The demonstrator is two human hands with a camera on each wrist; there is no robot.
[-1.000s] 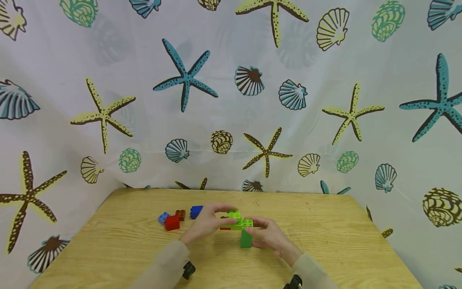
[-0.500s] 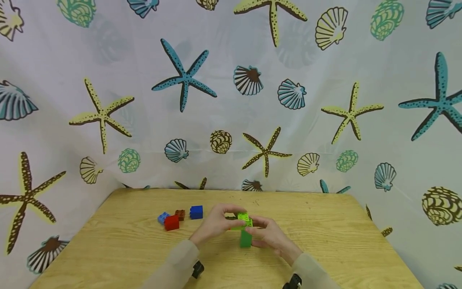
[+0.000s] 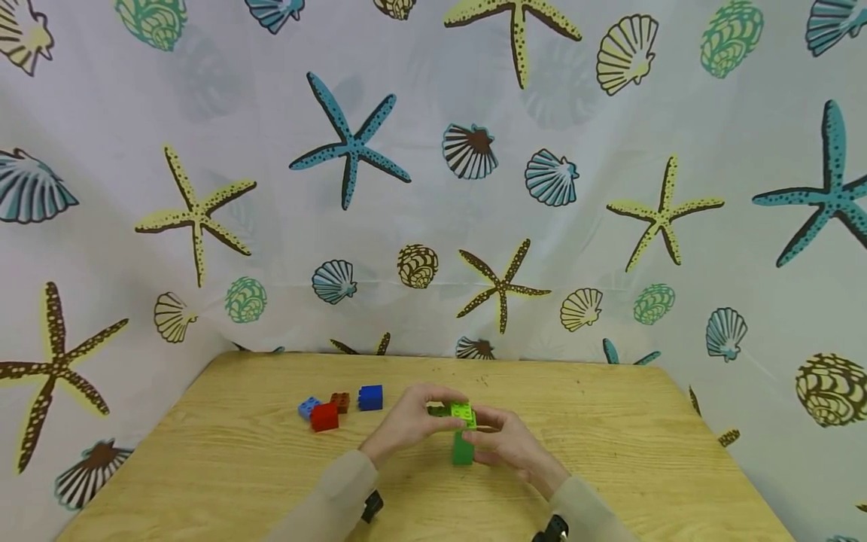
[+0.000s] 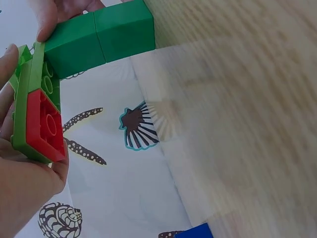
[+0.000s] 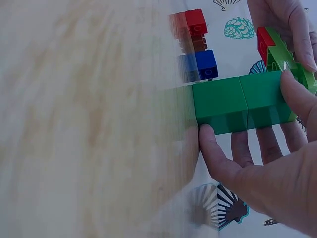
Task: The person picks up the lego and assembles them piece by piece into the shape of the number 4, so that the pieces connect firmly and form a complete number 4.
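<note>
Near the middle of the table, two green toy bricks (image 3: 463,449) stand stacked as a small tower. My right hand (image 3: 512,446) grips this tower from the right, fingers behind it and thumb near its top. My left hand (image 3: 409,418) holds a lime-green brick piece (image 3: 463,412) at the tower's top. In the left wrist view a red brick (image 4: 44,126) is fixed under the lime piece's overhanging part, beside the tower. The lime piece meets the top green brick there; whether it is fully pressed on, I cannot tell.
Loose bricks lie to the left on the wooden table (image 3: 250,467): a red brick (image 3: 325,417), a brown brick (image 3: 341,402), a light blue brick (image 3: 308,407) and a dark blue brick (image 3: 370,397). A shell-and-starfish patterned cloth (image 3: 420,211) hangs behind the table.
My left hand has moved right, and the lime end it holds has swung toward the tower's top. The dark blue brick has come out from behind it. The right hand stays on the tower.
</note>
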